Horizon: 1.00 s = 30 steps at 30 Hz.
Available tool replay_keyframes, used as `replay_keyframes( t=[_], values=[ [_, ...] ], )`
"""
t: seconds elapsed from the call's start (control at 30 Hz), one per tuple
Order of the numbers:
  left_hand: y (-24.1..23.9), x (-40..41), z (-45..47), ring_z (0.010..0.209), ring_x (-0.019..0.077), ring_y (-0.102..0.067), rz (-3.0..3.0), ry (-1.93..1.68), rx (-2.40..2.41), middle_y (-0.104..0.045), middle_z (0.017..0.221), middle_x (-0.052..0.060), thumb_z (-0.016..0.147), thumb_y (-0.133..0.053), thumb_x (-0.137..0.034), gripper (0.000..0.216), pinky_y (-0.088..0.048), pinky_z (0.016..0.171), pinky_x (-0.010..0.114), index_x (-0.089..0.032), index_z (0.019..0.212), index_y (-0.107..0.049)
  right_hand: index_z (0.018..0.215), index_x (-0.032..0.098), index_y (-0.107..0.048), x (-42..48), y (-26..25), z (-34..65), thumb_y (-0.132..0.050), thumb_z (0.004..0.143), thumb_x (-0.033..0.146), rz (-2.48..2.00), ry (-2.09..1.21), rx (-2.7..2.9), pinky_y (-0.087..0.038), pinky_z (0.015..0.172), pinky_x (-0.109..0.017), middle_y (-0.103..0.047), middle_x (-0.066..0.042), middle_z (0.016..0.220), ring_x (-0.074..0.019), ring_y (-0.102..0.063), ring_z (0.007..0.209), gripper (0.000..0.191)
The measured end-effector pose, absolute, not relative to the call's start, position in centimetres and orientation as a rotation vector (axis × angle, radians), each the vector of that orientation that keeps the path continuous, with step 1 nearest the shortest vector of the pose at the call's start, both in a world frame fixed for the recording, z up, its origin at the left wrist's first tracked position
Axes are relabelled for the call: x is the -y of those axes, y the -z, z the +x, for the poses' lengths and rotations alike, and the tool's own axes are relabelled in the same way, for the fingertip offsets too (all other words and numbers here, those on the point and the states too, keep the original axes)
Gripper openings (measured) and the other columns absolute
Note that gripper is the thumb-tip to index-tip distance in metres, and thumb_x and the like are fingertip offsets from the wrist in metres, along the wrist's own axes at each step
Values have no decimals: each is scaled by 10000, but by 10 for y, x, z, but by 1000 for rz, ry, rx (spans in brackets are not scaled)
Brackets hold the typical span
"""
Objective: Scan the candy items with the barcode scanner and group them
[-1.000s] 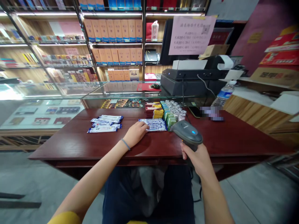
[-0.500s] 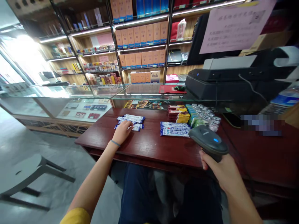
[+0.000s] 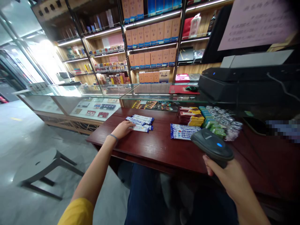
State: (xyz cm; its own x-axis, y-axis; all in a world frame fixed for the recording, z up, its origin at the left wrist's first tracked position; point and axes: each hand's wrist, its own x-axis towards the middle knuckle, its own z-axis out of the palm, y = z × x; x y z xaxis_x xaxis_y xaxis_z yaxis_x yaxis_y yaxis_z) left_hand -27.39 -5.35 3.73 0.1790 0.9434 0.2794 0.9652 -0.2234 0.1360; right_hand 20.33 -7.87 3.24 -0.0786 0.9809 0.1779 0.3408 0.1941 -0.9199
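My left hand (image 3: 123, 129) is at the left end of a small loose pile of blue-and-white snack packets (image 3: 143, 120) on the dark red desk. Its bent fingers close over the end of the front packet (image 3: 141, 128); the fingertips are partly hidden. In my right hand (image 3: 226, 172) is a black barcode scanner (image 3: 212, 145) with a lit blue light, held above the desk's front edge. Beyond the scanner's nose lies a neat row of similar blue-and-white packets (image 3: 182, 131), partly covered by it.
Behind the row stand stacked red-and-yellow packets (image 3: 190, 116), green and blue packs (image 3: 211, 122) and several lidded clear jars (image 3: 226, 122). A phone (image 3: 254, 125) lies to the right. A glass counter (image 3: 145, 93) borders the desk's far side. A grey stool (image 3: 44, 165) stands at left.
The view has turned left, so everything sits further right. My left hand has drawn leftward relative to the pile, showing more of the front packet. My right hand still holds the scanner.
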Motion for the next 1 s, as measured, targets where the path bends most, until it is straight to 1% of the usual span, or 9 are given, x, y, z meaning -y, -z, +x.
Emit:
replay_keyframes(
  t=[0.17, 0.3, 0.4, 0.47, 0.53, 0.63, 0.73, 0.83, 1.0],
  values=[
    [-48, 54, -267, 1106, 266, -636, -2295, 336, 1955, -692, 1172, 106, 889, -627, -201, 375, -492, 1002, 411, -263, 1245, -727, 716, 259, -612, 72, -28, 208, -698, 816, 492, -1292, -910, 1643, -456, 548, -323, -593, 20, 510, -193, -573, 521, 268],
    [-59, 54, -257, 1030, 266, -659, -2308, 303, 1986, -705, 1107, 94, 883, -620, -255, 253, -509, 928, 378, -252, 1087, -768, 697, 263, -601, 76, -29, 204, -682, 831, 480, -1279, -902, 1621, -447, 547, -318, -585, 19, 512, -188, -561, 518, 268],
    [-63, 53, -249, 982, 250, -666, -2353, 461, 2014, -734, 1017, 83, 900, -622, -339, 197, -504, 906, 348, -234, 965, -775, 724, 258, -612, 78, -30, 202, -679, 833, 473, -1285, -909, 1580, -436, 559, -318, -587, 26, 516, -179, -554, 508, 251],
    [-67, 52, -239, 925, 230, -665, -2371, 706, 2054, -744, 949, 68, 906, -622, -395, 228, -509, 876, 324, -217, 909, -765, 720, 257, -615, 77, -31, 203, -678, 820, 488, -1274, -900, 1581, -434, 548, -318, -586, 28, 505, -177, -547, 487, 260],
    [-73, 52, -223, 847, 201, -665, -2359, 1125, 2111, -737, 886, 44, 896, -638, -443, 264, -525, 817, 297, -200, 898, -740, 687, 262, -602, 75, -31, 205, -683, 801, 494, -1275, -887, 1613, -442, 535, -312, -583, 25, 490, -177, -550, 480, 272],
    [-82, 49, -188, 750, 168, -689, -2198, 2071, 2167, -723, 851, 17, 823, -723, -451, 291, -564, 733, 283, -187, 925, -656, 695, 263, -600, 75, -33, 208, -691, 793, 481, -1302, -887, 1617, -456, 532, -302, -592, 23, 492, -179, -566, 493, 257],
    [-85, 44, -149, 727, 172, -737, -1839, 2887, 2106, -740, 880, 27, 722, -821, -347, 362, -605, 750, 317, -186, 943, -584, 717, 263, -591, 79, -35, 207, -686, 809, 469, -1303, -892, 1556, -436, 509, -304, -583, 28, 482, -174, -550, 467, 244],
    [-80, 37, -115, 811, 207, -773, -1532, 3251, 1967, -736, 854, 39, 714, -837, -282, 325, -620, 828, 346, -165, 894, -593, 684, 264, -574, 81, -37, 207, -680, 809, 456, -1297, -872, 1539, -423, 489, -310, -577, 20, 465, -179, -547, 445, 253],
    [-65, 25, -70, 967, 253, -777, -1358, 3518, 1756, -755, 868, 69, 756, -826, -303, 263, -597, 963, 391, -139, 846, -640, 710, 251, -588, 85, -43, 203, -683, 783, 414, -1311, -855, 1474, -450, 475, -306, -573, 29, 459, -176, -541, 418, 202]
  ],
)
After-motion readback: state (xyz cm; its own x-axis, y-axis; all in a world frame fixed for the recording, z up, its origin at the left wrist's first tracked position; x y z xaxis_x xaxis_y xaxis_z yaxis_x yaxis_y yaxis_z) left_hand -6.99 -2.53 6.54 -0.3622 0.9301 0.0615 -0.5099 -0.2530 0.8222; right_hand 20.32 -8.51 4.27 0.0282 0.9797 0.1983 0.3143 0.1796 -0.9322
